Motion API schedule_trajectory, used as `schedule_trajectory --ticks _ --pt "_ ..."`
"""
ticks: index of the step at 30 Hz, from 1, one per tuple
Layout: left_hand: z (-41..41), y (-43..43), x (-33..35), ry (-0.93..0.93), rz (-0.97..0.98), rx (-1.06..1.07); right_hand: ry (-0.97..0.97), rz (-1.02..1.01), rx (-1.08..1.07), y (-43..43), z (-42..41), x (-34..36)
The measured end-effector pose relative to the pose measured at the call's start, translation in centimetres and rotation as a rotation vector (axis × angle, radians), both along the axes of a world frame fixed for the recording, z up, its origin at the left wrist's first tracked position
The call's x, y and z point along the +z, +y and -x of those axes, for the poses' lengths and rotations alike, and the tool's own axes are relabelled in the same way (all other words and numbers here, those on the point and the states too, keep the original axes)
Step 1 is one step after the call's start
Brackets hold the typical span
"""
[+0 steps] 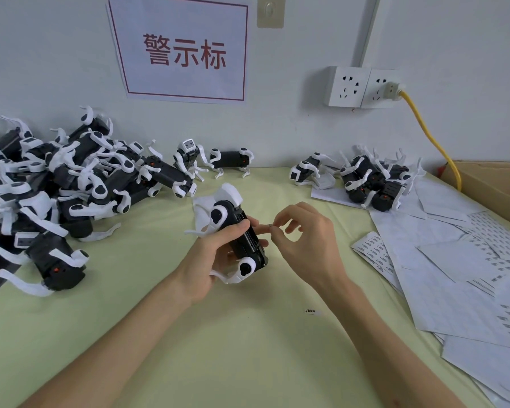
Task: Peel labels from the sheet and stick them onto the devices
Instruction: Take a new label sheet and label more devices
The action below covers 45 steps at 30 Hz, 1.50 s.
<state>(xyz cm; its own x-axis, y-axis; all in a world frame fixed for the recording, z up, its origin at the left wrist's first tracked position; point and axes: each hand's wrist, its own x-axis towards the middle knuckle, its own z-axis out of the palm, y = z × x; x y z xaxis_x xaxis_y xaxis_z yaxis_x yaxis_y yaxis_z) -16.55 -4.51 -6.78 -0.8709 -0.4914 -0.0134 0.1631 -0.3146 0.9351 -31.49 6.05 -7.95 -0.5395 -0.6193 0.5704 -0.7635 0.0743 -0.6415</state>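
Note:
My left hand (pixel 209 260) grips a black-and-white robot-dog device (pixel 242 234) above the middle of the table, its underside turned up. My right hand (pixel 304 234) pinches a tiny label (pixel 271 227) between thumb and forefinger, right beside the device's body and the tip of a left finger. Label sheets (pixel 374 254) lie on the table to the right, some printed, some peeled bare.
A big heap of the same devices (pixel 71 184) fills the left of the pale green table (pixel 248 334). Two stand at the back (pixel 215 160), and a smaller group (pixel 371 178) sits back right. A loose label (pixel 311 311) lies near my right forearm. Cardboard box (pixel 489 184) and yellow cable (pixel 433 142) at far right.

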Motion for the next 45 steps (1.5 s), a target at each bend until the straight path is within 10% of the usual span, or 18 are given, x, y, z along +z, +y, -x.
schedule_trajectory --ticks 15,26,40,45 --pt "0.1 -0.7 -0.5 -0.027 0.063 0.072 -0.244 -0.005 0.02 0.0 0.1 0.7" --pt "0.1 -1.0 0.1 0.012 -0.049 0.253 -0.573 -0.19 0.45 -0.1 -1.6 0.4" --pt "0.6 0.1 -0.9 -0.244 0.508 0.047 -1.115 0.464 0.356 0.2 0.2 1.9" --pt "0.6 -0.6 -1.4 -0.245 0.38 0.15 -1.305 0.569 0.427 0.8 0.7 2.3"
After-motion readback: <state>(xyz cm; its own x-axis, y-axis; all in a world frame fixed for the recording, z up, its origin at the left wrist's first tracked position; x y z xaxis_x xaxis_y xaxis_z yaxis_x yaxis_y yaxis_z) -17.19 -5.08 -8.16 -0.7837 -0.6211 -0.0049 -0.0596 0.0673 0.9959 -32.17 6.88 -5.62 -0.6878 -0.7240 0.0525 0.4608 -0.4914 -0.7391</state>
